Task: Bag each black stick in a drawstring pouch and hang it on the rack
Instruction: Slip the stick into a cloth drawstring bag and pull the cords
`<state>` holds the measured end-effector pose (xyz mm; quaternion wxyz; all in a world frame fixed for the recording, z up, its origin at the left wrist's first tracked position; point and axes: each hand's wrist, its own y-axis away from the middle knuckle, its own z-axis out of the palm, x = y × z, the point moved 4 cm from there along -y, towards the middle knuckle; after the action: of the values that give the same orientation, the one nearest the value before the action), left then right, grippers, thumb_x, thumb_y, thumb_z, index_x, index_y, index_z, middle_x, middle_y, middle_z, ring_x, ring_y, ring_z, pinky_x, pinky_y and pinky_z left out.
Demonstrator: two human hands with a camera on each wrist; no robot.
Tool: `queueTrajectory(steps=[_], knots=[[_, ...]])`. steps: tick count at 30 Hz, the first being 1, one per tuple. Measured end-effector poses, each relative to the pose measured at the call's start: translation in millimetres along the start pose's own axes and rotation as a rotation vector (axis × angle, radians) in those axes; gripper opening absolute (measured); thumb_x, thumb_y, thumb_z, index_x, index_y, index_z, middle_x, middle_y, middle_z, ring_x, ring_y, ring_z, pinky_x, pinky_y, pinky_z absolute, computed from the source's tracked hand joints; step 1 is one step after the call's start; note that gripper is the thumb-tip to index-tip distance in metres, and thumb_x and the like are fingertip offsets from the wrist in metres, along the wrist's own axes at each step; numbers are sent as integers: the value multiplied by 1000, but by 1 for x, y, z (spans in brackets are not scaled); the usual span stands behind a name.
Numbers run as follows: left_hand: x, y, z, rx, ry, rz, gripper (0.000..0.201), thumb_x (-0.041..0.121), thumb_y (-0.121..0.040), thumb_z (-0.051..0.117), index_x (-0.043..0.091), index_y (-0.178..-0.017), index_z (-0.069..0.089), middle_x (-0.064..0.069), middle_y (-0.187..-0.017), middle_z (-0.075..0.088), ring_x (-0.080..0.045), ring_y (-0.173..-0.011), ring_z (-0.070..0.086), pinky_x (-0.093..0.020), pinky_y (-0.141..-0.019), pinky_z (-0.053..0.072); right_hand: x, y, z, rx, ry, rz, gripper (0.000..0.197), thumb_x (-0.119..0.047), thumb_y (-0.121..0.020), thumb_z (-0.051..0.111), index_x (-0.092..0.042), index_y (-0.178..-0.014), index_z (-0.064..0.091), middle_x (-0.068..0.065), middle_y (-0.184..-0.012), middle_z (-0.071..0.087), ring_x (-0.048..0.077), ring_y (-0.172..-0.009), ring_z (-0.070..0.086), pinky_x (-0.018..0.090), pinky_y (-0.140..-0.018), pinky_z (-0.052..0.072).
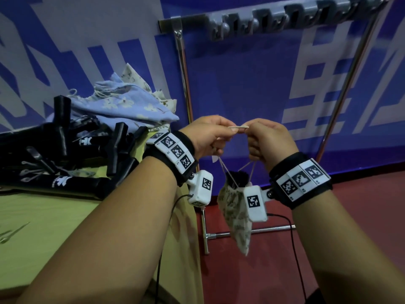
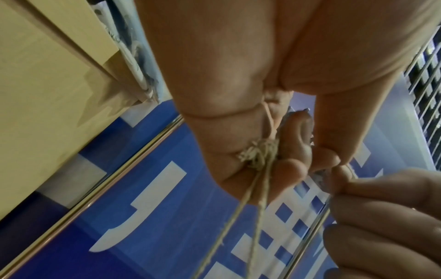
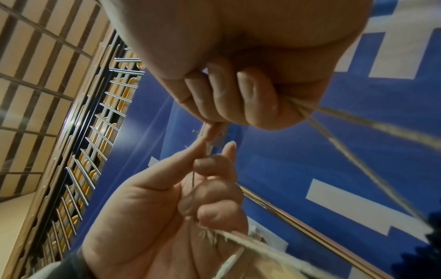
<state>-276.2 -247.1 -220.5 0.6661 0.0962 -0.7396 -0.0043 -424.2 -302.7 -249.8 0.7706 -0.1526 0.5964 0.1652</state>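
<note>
Where the black sticks (image 1: 65, 181) lie heaped to the left of my grip, two show a white trefoil logo with lettering too small to read, and my wristbands carry square black-and-white coded tags. My left hand (image 1: 208, 136) and right hand (image 1: 270, 139) are raised side by side, fingers curled, each pinching the drawstring (image 1: 238, 127), a short stretch of it taut between my fingertips. Below my grip the cords run down to the patterned drawstring pouch (image 1: 235, 218), which hangs free with a dark stick end (image 1: 237, 177) showing at its gathered mouth. Above my hands is the rack (image 1: 285, 20) with its grey hooks.
</note>
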Motion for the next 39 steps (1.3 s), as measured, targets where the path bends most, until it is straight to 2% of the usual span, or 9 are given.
queueTrajectory(steps=[5, 10, 16, 19, 23, 26, 29, 33, 39], knots=[[25, 6, -13, 125, 58, 63, 13, 5, -88, 68, 10, -100, 65, -2, -66, 47, -15, -54, 37, -28, -55, 33, -27, -10, 18, -100, 39, 51, 23, -5, -92, 49, -10, -83, 69, -1, -57, 25, 17, -49, 15, 29, -52, 14], [67, 6, -28, 260, 91, 156, 20, -2, -87, 62, 12, -102, 63, -1, -63, 48, -14, -49, 36, -26, -52, 36, -70, -27, 36, -166, -28, -28, 12, -17, -90, 59, -7, -97, 59, 0, -62, 22, 19, -54, 13, 31, -51, 15], [113, -2, -50, 348, -104, 259, 6, 9, -91, 71, 12, -87, 67, -3, -63, 50, -14, -47, 41, -26, -49, 38, -119, -55, 59, -119, 201, -255, 12, -14, -103, 65, -11, -96, 74, -9, -50, 45, 12, -42, 37, 23, -45, 33], [130, -9, -60, 351, -108, 260, 18, 16, -94, 71, 14, -78, 63, -1, -61, 46, -14, -47, 37, -25, -49, 37, -130, -71, 67, -74, 303, -347, 11, -20, -103, 68, -14, -97, 76, -15, -52, 51, 7, -43, 42, 21, -42, 37], [154, -26, -72, 425, -106, 332, 14, 20, -94, 73, 10, -87, 65, 0, -61, 45, -12, -46, 36, -23, -46, 37, -147, -95, 70, 43, 400, -437, 9, -32, -99, 74, -25, -95, 78, -20, -62, 62, 3, -48, 49, 22, -46, 42], [165, -47, -76, 532, -153, 347, 16, 26, -92, 75, 15, -84, 67, 1, -61, 47, -14, -46, 40, -25, -51, 40, -159, -117, 68, 127, 436, -426, 14, -40, -93, 78, -31, -83, 76, -14, -77, 70, 10, -63, 58, 33, -60, 52], [176, -66, -75, 648, -315, 372, 22, 34, -90, 76, 21, -74, 67, 8, -54, 54, -15, -48, 49, -27, -57, 45, -168, -132, 65, 168, 475, -406, 17, -37, -92, 78, -31, -77, 74, -12, -76, 72, 13, -62, 60, 38, -66, 56], [187, -81, -73, 789, -444, 450, 18, 35, -92, 74, 18, -85, 74, 9, -74, 68, -7, -63, 56, -19, -52, 41, -172, -145, 64, 188, 486, -407, 12, -31, -99, 73, -24, -92, 77, 0, -90, 73, 17, -66, 67, 32, -49, 61], [180, -104, -74, 854, -399, 409, 21, 37, -92, 74, 19, -80, 71, 4, -71, 69, -23, -66, 69, -36, -65, 62, -164, -162, 68, 176, 501, -374, 13, -26, -104, 65, -19, -104, 76, 7, -111, 68, 24, -77, 73, 38, -47, 63]])
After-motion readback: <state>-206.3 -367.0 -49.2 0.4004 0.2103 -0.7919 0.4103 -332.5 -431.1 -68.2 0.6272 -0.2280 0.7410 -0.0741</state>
